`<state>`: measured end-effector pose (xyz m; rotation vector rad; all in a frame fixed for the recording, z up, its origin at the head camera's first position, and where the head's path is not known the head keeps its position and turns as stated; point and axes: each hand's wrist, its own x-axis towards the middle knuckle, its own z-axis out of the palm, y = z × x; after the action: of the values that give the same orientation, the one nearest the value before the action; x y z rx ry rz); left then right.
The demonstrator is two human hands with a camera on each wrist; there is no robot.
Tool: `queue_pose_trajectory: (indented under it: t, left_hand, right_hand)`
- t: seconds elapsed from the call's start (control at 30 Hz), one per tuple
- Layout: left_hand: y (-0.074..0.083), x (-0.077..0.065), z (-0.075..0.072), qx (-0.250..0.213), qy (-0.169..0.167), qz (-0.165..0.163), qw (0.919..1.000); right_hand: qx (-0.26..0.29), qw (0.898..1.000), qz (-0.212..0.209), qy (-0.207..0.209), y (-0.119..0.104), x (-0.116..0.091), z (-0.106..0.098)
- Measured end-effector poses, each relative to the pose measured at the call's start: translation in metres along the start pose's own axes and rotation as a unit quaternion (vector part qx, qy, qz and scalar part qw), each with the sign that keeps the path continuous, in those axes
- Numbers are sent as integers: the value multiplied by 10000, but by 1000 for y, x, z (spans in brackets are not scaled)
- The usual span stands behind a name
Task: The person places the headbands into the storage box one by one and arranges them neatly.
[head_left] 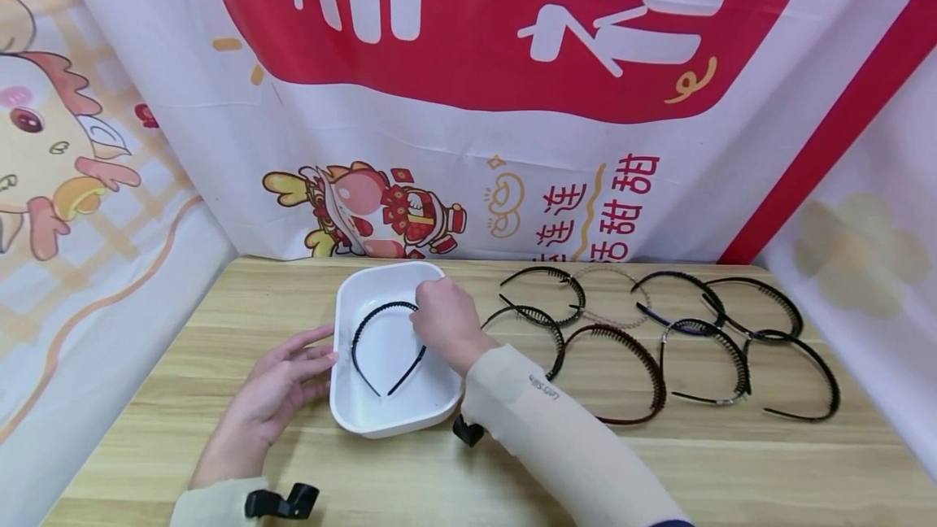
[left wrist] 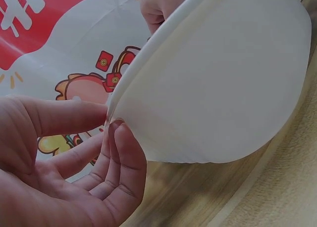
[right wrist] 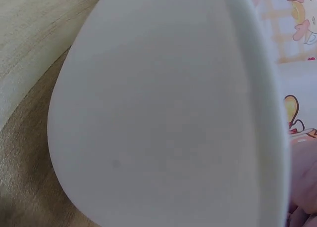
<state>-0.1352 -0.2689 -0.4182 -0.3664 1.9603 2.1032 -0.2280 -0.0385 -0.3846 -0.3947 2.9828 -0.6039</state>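
In the head view a white plastic tub (head_left: pixel 388 352) stands on the table at centre left, with a thin black toothed headband (head_left: pixel 355 338) in it. My right hand (head_left: pixel 448 320) reaches over the tub's right rim and grips the headband at its right side, fingers curled; the headband's ends point toward me. At the tub's left side, my left hand (head_left: pixel 281 389) pinches the rim between thumb and fingertips, as the left wrist view shows (left wrist: pixel 119 162). The tub's outer wall (right wrist: pixel 158 113) fills most of the right wrist view, leaving the right fingertips hidden.
Right of the tub, several headbands lie spread and partly overlapping on the wooden table (head_left: pixel 293 462). Among them are a dark brown one (head_left: pixel 654 372), a pale beaded one (head_left: pixel 646 299) and a black one with silvery parts (head_left: pixel 739 364). A printed cloth (head_left: pixel 468 137) hangs behind.
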Motion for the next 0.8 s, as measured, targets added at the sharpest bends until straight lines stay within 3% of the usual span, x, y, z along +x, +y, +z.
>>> queue_pose_trajectory:
  t: [0.67,0.8]
  left_hand:
    - [-1,1,0,38,-85,145,9999]
    - [-1,0,1,11,-91,146,9999]
  right_hand:
    - [-713,9967,-349,148,0,1,3]
    - [-719,9957,-579,114,2,-3,5]
